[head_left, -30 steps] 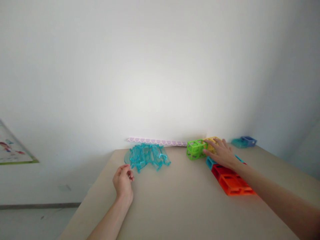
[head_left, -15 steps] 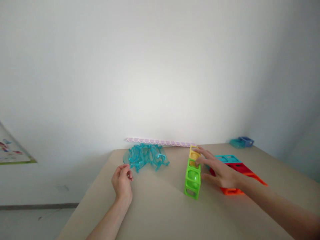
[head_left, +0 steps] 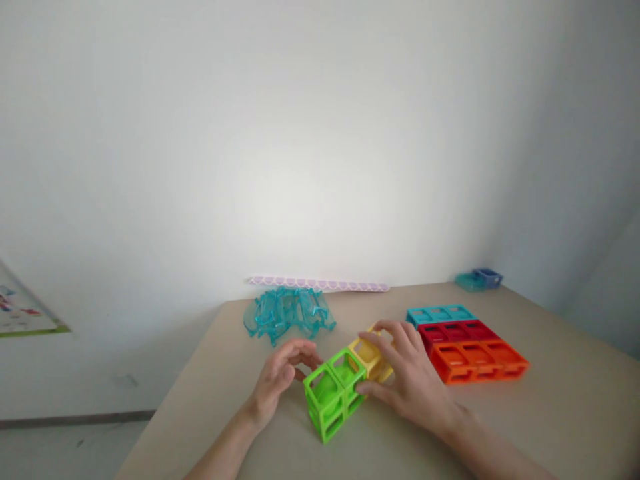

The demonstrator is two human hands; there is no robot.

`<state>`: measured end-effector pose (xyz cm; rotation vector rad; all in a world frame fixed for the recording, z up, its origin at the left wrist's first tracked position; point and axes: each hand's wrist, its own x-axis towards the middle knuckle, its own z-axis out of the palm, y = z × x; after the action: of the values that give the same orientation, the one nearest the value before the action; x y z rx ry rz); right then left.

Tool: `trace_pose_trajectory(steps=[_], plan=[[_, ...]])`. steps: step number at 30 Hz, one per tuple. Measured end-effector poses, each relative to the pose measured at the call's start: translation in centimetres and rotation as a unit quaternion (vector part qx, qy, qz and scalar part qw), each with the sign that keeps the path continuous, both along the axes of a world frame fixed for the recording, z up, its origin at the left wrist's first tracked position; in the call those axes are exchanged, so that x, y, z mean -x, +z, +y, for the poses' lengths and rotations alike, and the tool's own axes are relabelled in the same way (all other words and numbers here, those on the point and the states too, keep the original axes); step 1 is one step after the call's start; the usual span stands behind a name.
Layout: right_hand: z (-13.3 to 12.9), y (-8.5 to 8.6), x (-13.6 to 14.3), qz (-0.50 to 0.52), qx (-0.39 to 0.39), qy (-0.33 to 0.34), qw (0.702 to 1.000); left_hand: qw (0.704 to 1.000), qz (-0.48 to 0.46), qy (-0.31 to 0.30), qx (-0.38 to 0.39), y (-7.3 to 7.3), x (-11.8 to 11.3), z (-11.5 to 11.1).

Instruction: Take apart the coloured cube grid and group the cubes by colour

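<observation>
A row of hollow cube frames lies on the beige table (head_left: 550,413) in front of me: green cubes (head_left: 330,393) at the near end, a yellow cube (head_left: 369,357) at the far end. My right hand (head_left: 407,380) rests on the yellow cube with fingers wrapped over its top and side. My left hand (head_left: 280,377) is just left of the green cubes, its fingers curled and the fingertips next to the green frame; whether they touch it is unclear.
A flat block of teal, red and orange frames (head_left: 465,343) lies to the right. A pile of clear turquoise pieces (head_left: 287,313) sits at the back left, a lilac strip (head_left: 320,285) along the wall, small blue pieces (head_left: 480,279) at the far right.
My right hand has pulled the green and yellow cubes away from the coloured block, toward me and leftward. My left hand has moved right, up to the green cubes.
</observation>
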<state>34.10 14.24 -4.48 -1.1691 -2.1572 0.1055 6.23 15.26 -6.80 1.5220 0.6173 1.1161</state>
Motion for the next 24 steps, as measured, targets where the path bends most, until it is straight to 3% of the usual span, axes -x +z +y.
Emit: trace_pose_trajectory(steps=[3,6,9,12,15,17,20,24], plan=[[1.5,-1.8,-0.6,0.185,0.093,0.054,0.977,0.999,0.045,-0.026,-0.015,0.3,0.0,-0.5],[2.7,-3.0,-1.1,0.341,0.255,0.159,0.891,0.997,0.064,-0.040,-0.005,0.5,-0.1,-0.9],[2.5,-3.0,-0.7,0.367,0.368,0.229,0.823,0.996,0.026,-0.068,0.041,0.7,-0.3,-0.9],[1.5,-2.7,0.4,0.386,0.392,0.208,0.809,0.987,-0.060,-0.074,0.130,0.8,-0.3,-0.6],[0.7,-2.3,1.5,0.414,0.386,0.135,0.813,0.960,-0.121,-0.097,0.234,1.0,-0.2,-0.4],[0.5,-2.0,1.9,0.419,0.398,0.101,0.810,0.941,-0.113,-0.150,0.283,1.2,-0.2,-0.4],[0.5,-1.4,2.3,0.393,0.462,0.109,0.788,0.924,-0.074,-0.217,0.307,1.5,-0.4,-0.7],[0.4,-1.2,2.6,0.349,0.510,0.105,0.779,0.926,-0.019,-0.231,0.299,1.5,-1.6,-1.5]])
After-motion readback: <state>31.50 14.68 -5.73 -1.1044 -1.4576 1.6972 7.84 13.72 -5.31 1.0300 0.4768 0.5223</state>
